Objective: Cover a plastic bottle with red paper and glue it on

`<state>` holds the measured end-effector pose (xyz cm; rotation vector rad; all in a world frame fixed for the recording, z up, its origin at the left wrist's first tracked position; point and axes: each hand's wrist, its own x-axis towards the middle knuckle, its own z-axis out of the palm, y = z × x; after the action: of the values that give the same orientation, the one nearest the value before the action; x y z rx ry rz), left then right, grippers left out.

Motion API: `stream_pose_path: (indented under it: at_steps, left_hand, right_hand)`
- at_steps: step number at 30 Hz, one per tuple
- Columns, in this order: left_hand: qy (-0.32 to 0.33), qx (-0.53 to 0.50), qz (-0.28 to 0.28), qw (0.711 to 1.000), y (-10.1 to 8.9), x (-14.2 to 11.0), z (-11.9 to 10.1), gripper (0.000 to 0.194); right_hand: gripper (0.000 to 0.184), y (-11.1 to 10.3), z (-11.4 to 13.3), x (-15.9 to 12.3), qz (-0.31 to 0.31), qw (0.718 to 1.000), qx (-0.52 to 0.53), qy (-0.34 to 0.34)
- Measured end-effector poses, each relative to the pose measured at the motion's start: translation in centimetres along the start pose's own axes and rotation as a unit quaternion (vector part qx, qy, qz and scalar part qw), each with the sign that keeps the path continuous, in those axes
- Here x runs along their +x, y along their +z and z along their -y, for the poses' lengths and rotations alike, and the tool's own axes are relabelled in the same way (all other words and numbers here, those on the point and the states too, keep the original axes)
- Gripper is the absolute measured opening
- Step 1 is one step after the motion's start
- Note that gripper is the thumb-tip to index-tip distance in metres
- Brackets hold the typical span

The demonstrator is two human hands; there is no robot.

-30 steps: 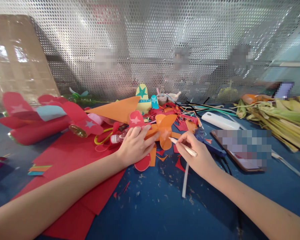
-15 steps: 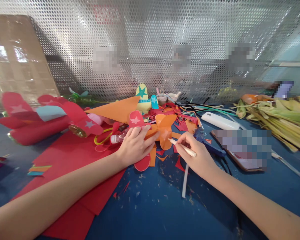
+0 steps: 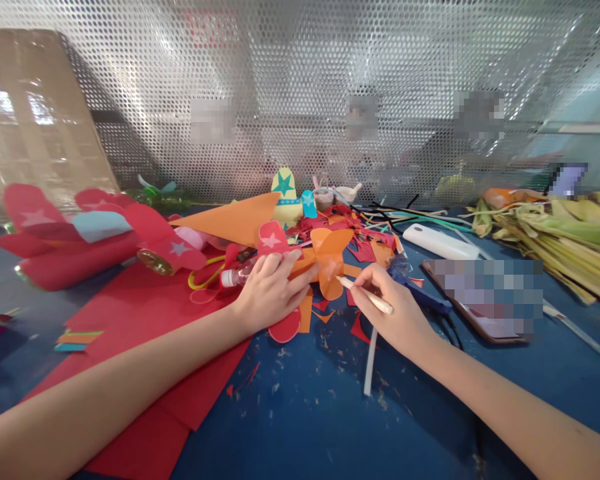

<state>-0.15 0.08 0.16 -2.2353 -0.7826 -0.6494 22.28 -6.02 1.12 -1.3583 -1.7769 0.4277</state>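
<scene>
My left hand [image 3: 273, 293] is wrapped over a toy plane made from a small plastic bottle [image 3: 233, 277]. The plane has red wings with a pale star [image 3: 271, 241] and an orange paper tail [image 3: 332, 257]; my palm hides much of its body. Between the thumb and fingers of my right hand [image 3: 393, 310] is a white pen [image 3: 375, 299]. Its tip touches or nearly touches the lower orange lobe of the tail. Below that hand a thin white stick [image 3: 370, 367] lies on the table.
Red paper sheets [image 3: 145, 333] and a larger red bottle plane [image 3: 80, 257] lie left. Paper scraps [image 3: 340, 220] pile up behind the hands. At right are a phone [image 3: 480, 300], a white utility knife [image 3: 440, 241], a blue glue gun [image 3: 427, 298] and dry husks [image 3: 570, 233].
The pen in my right hand has shifted very slightly downward at the orange tail. My left hand keeps its hold on the toy plane.
</scene>
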Motion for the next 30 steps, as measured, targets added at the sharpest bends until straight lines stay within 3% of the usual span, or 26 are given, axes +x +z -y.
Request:
stream_pose_path:
  at_steps: [30]
  left_hand:
    - [-0.004, 0.005, 0.006, 1.000, 0.09, -0.15, -0.04, 0.033]
  right_hand:
    - [0.014, -0.10, 0.08, 0.06, -0.015, 1.000, -0.001, 0.002]
